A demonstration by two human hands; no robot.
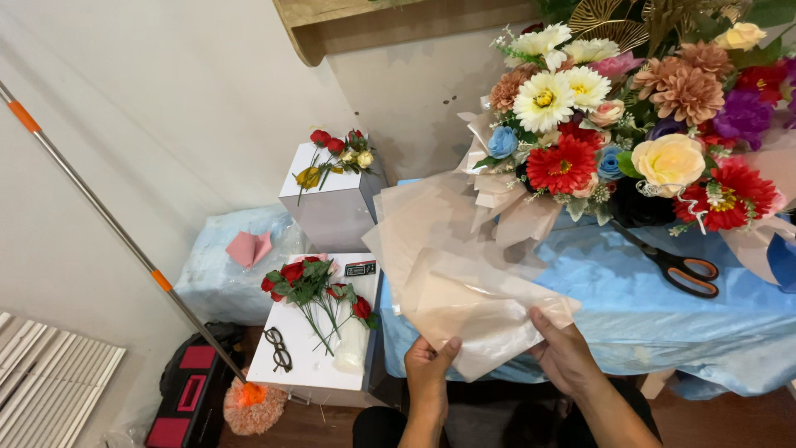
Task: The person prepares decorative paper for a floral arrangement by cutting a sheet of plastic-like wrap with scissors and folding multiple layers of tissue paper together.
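We see our left hand (429, 358) and right hand (565, 353) raised side by side, forearms angled inward, fingers pinched shut.

A blue-covered table (630, 315) carries a big flower bouquet (630, 124) and orange-handled scissors (676, 267).

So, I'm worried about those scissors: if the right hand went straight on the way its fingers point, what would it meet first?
Not the scissors. The right hand points up-left into the beige wrapping paper it already holds; beyond that, probably the bouquet, though depth is unclear.
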